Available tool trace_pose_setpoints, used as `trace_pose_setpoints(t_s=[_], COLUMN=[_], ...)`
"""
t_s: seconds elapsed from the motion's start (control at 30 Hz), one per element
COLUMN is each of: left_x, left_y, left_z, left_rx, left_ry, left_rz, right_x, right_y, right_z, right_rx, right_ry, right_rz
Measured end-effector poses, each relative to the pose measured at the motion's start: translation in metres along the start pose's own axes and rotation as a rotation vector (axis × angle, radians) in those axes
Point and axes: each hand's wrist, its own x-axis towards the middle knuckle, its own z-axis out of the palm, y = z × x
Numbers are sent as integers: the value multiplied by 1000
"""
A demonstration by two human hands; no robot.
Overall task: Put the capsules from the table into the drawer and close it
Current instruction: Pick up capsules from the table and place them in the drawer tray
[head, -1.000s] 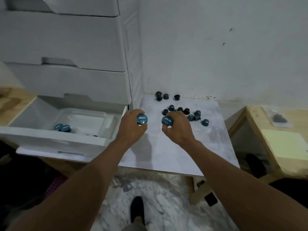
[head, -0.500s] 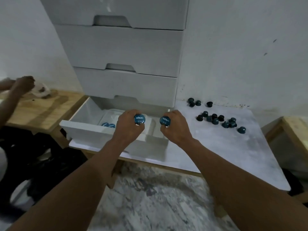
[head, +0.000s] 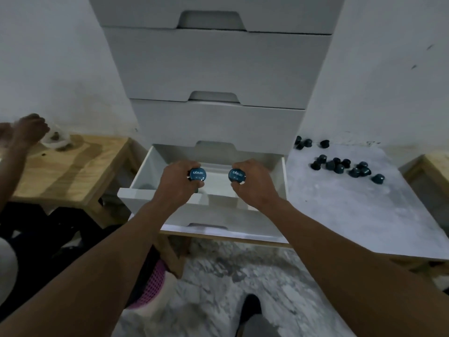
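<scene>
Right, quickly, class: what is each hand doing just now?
Left hand: holding a blue capsule over the open drawer.
Right hand: holding a second blue capsule.

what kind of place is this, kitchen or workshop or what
Likely a plain workroom or storage corner, not a kitchen: a white drawer unit against a bare scuffed wall, a wooden table, and loose capsules on a grey table.
</scene>
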Motion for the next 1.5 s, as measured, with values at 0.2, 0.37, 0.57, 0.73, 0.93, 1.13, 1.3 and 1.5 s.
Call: trace_pose_setpoints(t_s=[0.2, 0.37, 0.57, 0.73, 0.93, 1.13, 1.3, 1.5], left_x=[41, 79, 112, 128, 145, 152, 152, 154], left_y=[-24, -47, -68, -84, -93, -106, -116, -121], left_z=[1, 12, 33, 46, 58, 76, 86, 90], left_rx=[-24, -11, 49, 106, 67, 3, -5, -49], left_ry=[-73, -136, -252, -389, -567, -628, -656, -674], left_rz=[-33, -91, -85, -97, -64, -12, 7, -28], right_x=[46, 73, 89, 94, 93, 92, 90, 90], right_y=[5, 13, 39, 49, 52, 51, 51, 54], right_z=[23, 50, 84, 99, 108, 115, 123, 123], right_rx=[-11, 4, 18, -22, -18, -49, -74, -55], right_ry=[-90, -173, -305, -412, -425, -445, -469, -471], right_rz=[44, 91, 163, 207, 327, 347, 339, 366])
